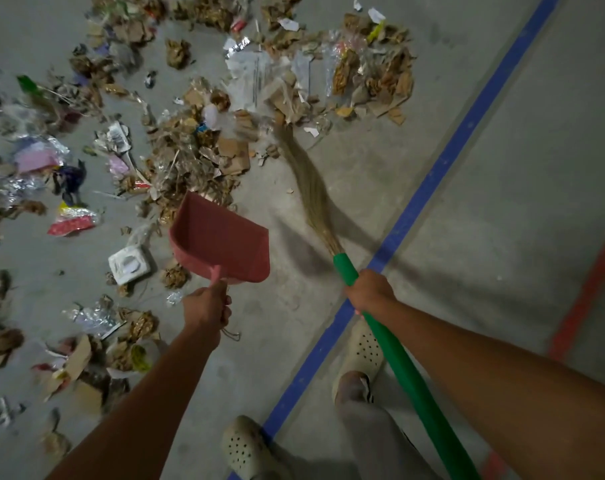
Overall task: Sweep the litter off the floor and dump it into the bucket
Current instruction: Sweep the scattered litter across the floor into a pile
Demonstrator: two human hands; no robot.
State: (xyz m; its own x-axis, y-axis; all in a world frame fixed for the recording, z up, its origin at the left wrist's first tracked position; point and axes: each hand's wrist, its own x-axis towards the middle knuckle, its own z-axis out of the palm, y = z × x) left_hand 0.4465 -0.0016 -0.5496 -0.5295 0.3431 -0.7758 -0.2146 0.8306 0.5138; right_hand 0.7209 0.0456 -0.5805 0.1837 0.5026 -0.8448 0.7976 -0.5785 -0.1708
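Observation:
My left hand (207, 308) grips the handle of a pink dustpan (221, 240), whose mouth lies against a heap of litter (190, 161). My right hand (368, 289) grips the green handle (412, 379) of a straw broom (308, 178). The broom's blurred tip reaches into cardboard scraps and plastic wrappers beyond the dustpan. Paper, cardboard, foil and wrappers cover the grey concrete floor (502, 168) across the left and top. No bucket is in view.
A blue tape line (443, 161) runs diagonally across the floor, and a red line (585, 292) lies at the right. My feet in pale perforated clogs (365, 348) stand on and beside the blue line. A white foam piece (129, 265) lies left of the dustpan.

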